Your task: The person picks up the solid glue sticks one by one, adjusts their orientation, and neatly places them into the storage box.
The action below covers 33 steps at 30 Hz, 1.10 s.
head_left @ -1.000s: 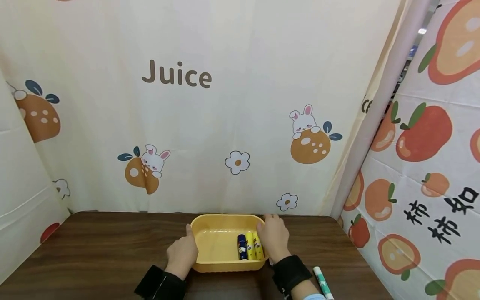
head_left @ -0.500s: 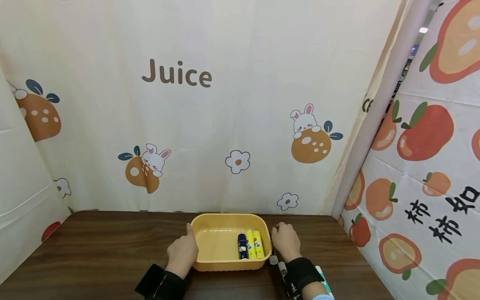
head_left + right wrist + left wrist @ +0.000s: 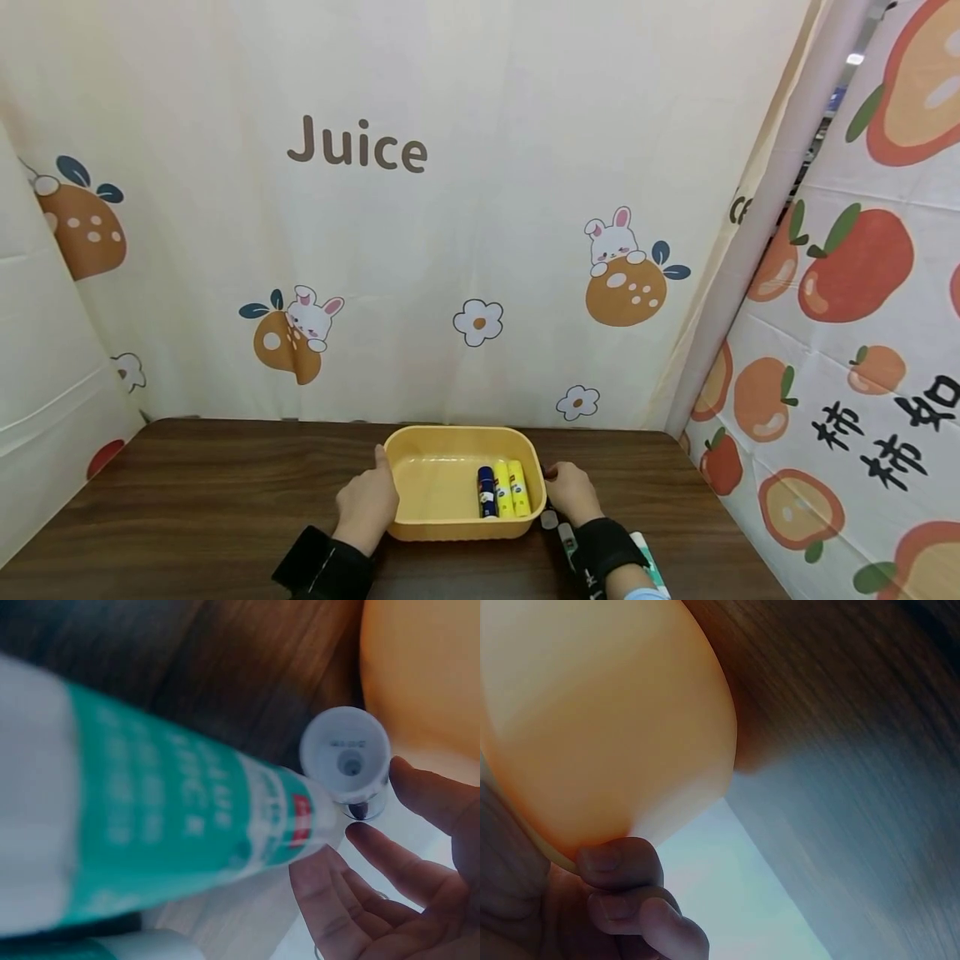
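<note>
My left hand (image 3: 367,500) holds the left side of a yellow plastic basket (image 3: 435,530). In the left wrist view its curled fingers (image 3: 626,862) press the basket's outer wall. Inside, at the right end, a dark blue tube (image 3: 487,492) lies beside two yellow tubes (image 3: 511,492). Just right of the basket, my right hand (image 3: 573,494) pinches a dark glue stick with a pale round base (image 3: 346,754), thumb on one side and index finger on the other. The stick lies on the table; its far part is hidden by the hand.
A green-and-white glue stick (image 3: 172,802) looms close in the right wrist view. Another teal one (image 3: 651,562) lies right of my right wristband. A pale-ended stick (image 3: 567,537) shows partly under that wrist. Patterned curtains (image 3: 480,208) stand behind the wooden table (image 3: 225,500).
My right hand has left the basket's right rim and moved right and down onto the glue stick beside it. The left hand keeps its hold on the basket.
</note>
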Each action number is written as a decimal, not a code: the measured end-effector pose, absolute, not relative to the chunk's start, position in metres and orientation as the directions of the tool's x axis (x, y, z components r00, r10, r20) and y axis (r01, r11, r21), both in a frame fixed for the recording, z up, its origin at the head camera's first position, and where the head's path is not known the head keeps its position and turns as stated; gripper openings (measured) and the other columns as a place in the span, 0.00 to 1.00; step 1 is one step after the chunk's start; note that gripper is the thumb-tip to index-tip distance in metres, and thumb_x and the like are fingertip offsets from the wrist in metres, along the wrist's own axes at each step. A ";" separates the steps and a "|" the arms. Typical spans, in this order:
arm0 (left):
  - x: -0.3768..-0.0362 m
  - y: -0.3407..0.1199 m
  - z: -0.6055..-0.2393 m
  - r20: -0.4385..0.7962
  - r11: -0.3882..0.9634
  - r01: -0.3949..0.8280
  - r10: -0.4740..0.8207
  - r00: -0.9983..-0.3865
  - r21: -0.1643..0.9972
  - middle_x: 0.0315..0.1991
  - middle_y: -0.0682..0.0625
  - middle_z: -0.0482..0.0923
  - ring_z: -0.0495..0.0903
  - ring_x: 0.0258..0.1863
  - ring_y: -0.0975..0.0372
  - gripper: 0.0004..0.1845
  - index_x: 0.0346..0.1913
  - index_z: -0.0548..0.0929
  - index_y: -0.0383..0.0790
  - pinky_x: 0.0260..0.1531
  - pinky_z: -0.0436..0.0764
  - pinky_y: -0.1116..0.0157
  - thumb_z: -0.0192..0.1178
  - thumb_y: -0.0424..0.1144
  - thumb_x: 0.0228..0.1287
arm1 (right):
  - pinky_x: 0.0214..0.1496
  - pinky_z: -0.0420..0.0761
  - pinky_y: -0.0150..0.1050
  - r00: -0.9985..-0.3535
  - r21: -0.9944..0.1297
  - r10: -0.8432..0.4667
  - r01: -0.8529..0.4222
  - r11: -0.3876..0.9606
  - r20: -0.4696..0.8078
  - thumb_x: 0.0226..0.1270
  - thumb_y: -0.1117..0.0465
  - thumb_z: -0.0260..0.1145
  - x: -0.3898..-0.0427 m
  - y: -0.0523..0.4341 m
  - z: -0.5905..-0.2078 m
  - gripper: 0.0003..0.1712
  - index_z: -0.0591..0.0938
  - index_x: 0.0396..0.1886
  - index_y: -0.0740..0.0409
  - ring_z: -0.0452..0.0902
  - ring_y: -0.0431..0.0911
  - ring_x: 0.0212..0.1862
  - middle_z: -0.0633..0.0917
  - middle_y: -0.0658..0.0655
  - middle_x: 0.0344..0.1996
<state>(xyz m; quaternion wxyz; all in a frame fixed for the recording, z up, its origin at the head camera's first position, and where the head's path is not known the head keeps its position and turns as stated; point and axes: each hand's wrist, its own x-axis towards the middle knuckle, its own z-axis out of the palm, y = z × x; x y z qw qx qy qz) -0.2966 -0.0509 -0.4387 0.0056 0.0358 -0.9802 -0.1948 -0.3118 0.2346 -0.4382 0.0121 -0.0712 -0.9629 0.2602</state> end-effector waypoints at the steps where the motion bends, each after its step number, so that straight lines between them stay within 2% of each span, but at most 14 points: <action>1: -0.296 -0.051 -0.439 -0.003 0.922 -0.066 -0.071 -0.997 0.383 0.14 0.47 0.68 0.68 0.15 0.58 0.30 0.70 0.53 0.25 0.17 0.67 0.63 0.45 0.30 0.66 | 0.37 0.78 0.47 -0.989 -0.505 0.145 0.133 0.853 -0.016 0.60 0.61 0.61 -0.312 0.235 -0.439 0.17 0.81 0.43 0.71 0.79 0.56 0.38 0.83 0.67 0.39; 8: -0.298 -0.051 -0.440 0.002 0.923 -0.064 -0.070 -0.998 0.380 0.15 0.47 0.68 0.69 0.16 0.58 0.30 0.70 0.54 0.26 0.17 0.68 0.62 0.45 0.30 0.66 | 0.37 0.79 0.46 -0.986 -0.524 0.161 0.161 0.837 -0.045 0.59 0.63 0.62 -0.314 0.236 -0.441 0.19 0.80 0.45 0.72 0.79 0.56 0.39 0.82 0.68 0.41; 14: -0.299 -0.051 -0.440 0.006 0.922 -0.061 -0.069 -0.998 0.382 0.14 0.47 0.68 0.69 0.16 0.58 0.30 0.70 0.54 0.26 0.17 0.67 0.62 0.45 0.30 0.66 | 0.38 0.79 0.47 -0.990 -0.537 0.135 0.129 0.833 -0.030 0.58 0.63 0.64 -0.317 0.237 -0.444 0.19 0.80 0.45 0.73 0.79 0.57 0.41 0.83 0.69 0.42; 23: -0.296 -0.050 -0.442 0.010 0.926 -0.059 -0.068 -0.998 0.372 0.15 0.46 0.69 0.69 0.16 0.58 0.29 0.69 0.55 0.25 0.17 0.68 0.61 0.44 0.30 0.67 | 0.31 0.76 0.41 -0.993 -0.538 0.116 0.107 0.836 -0.017 0.56 0.65 0.63 -0.317 0.241 -0.448 0.16 0.82 0.42 0.72 0.77 0.50 0.32 0.84 0.66 0.37; 30: -0.298 -0.052 -0.441 0.008 0.925 -0.067 -0.075 -0.997 0.373 0.14 0.47 0.68 0.68 0.15 0.58 0.29 0.70 0.54 0.26 0.16 0.67 0.62 0.44 0.30 0.67 | 0.34 0.80 0.44 -0.987 -0.544 0.160 0.129 0.829 0.010 0.59 0.63 0.65 -0.318 0.245 -0.442 0.20 0.80 0.45 0.75 0.80 0.53 0.36 0.83 0.69 0.40; 33: -0.298 -0.051 -0.440 0.009 0.925 -0.063 -0.071 -0.997 0.375 0.14 0.47 0.68 0.69 0.16 0.58 0.29 0.70 0.54 0.26 0.17 0.68 0.62 0.44 0.31 0.67 | 0.32 0.79 0.43 -0.987 -0.565 0.162 0.123 0.816 0.019 0.59 0.62 0.64 -0.319 0.246 -0.435 0.20 0.80 0.45 0.75 0.80 0.51 0.35 0.83 0.68 0.38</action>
